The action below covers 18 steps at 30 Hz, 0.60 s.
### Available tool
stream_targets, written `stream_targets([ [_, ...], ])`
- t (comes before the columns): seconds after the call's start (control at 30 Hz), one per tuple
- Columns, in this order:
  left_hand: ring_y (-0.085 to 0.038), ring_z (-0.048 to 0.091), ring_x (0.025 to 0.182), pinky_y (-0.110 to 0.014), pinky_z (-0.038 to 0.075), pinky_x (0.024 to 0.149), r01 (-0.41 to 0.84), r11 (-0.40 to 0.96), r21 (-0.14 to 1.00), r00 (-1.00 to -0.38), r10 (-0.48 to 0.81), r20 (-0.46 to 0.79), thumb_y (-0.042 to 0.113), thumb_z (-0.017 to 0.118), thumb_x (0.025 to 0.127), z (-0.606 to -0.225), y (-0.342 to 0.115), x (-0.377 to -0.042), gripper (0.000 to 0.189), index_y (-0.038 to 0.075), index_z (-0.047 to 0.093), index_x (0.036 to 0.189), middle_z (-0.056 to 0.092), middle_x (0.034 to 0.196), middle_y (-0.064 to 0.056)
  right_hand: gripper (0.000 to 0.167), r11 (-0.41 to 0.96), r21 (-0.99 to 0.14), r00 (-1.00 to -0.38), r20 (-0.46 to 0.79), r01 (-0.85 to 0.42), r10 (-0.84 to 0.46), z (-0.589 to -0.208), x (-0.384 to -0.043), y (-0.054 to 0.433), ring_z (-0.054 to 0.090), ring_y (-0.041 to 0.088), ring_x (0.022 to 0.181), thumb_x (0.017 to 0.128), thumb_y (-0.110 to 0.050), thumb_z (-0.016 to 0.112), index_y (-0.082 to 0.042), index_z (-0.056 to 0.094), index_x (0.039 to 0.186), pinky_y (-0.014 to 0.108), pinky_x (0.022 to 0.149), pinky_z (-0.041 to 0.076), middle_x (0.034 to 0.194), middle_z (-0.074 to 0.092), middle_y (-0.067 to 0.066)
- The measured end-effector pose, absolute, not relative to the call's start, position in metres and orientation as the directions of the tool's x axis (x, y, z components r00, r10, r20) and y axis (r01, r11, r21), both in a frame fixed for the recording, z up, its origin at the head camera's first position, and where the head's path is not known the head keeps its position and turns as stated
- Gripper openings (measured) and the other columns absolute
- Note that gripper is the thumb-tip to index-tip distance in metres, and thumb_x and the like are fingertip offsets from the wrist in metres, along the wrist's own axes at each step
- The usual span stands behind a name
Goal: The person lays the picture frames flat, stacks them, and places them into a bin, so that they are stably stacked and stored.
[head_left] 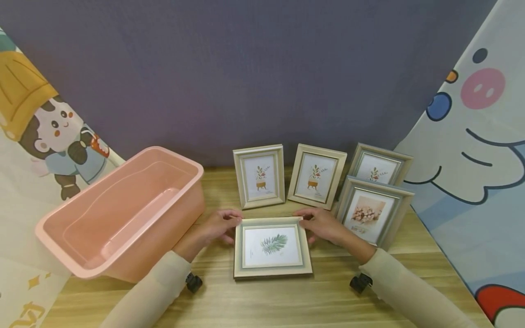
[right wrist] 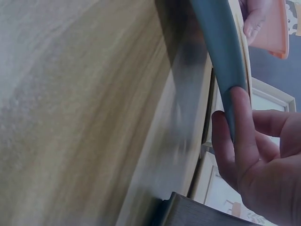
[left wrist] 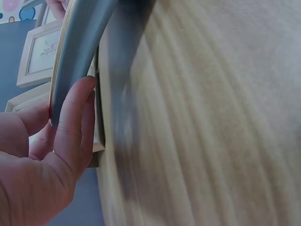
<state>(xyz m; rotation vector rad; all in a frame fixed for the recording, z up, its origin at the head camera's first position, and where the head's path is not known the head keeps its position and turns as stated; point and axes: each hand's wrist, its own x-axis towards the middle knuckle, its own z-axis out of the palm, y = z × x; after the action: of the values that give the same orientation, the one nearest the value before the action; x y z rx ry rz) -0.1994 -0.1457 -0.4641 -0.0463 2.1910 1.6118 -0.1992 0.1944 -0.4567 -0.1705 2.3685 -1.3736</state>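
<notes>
From here, I am pinching the picture frame (right wrist: 223, 52) with the right hand (right wrist: 265, 174) over the wooden table (right wrist: 103, 108); the left hand (right wrist: 256, 16) is showing before a pink tub (right wrist: 273, 35), and other frames (right wrist: 269, 100) are standing behind.

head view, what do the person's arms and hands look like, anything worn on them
The left sleeve and right sleeve are long, plain and pale cream, ending near the wrists. A small, blocky black device sits by each cuff, one at the left, one at the right. The left hand and right hand are ungloved. No cables show.
</notes>
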Motion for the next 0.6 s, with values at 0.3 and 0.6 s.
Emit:
stream_targets([
  [0.3,-0.021,0.068,0.084,-0.040,0.064,0.063,-0.332,0.261,0.907,-0.891,0.228,-0.392,0.012,0.061,0.101,-0.471,-0.141,-0.197,0.032,-0.005,0.062,0.128,0.066,0.104,-0.014,0.038,0.553,-0.831,-0.922,-0.260,0.062,-0.287,-0.466,-0.199,0.192,0.066,0.020,0.054,0.097,-0.011,0.064,-0.010,0.066,0.135,0.039,0.057,0.062,0.120,0.062,0.019],
  [0.6,-0.021,0.066,0.081,-0.040,0.064,0.062,-0.328,0.280,0.902,-0.902,0.191,-0.388,0.010,0.063,0.100,-0.477,-0.138,-0.198,0.025,-0.003,0.067,0.121,0.062,0.103,-0.013,0.039,0.582,-0.811,-0.920,-0.271,0.061,-0.281,-0.470,-0.201,0.189,0.065,0.018,0.052,0.096,-0.009,0.064,-0.009,0.065,0.135,0.036,0.055,0.061,0.112,0.065,0.016],
])
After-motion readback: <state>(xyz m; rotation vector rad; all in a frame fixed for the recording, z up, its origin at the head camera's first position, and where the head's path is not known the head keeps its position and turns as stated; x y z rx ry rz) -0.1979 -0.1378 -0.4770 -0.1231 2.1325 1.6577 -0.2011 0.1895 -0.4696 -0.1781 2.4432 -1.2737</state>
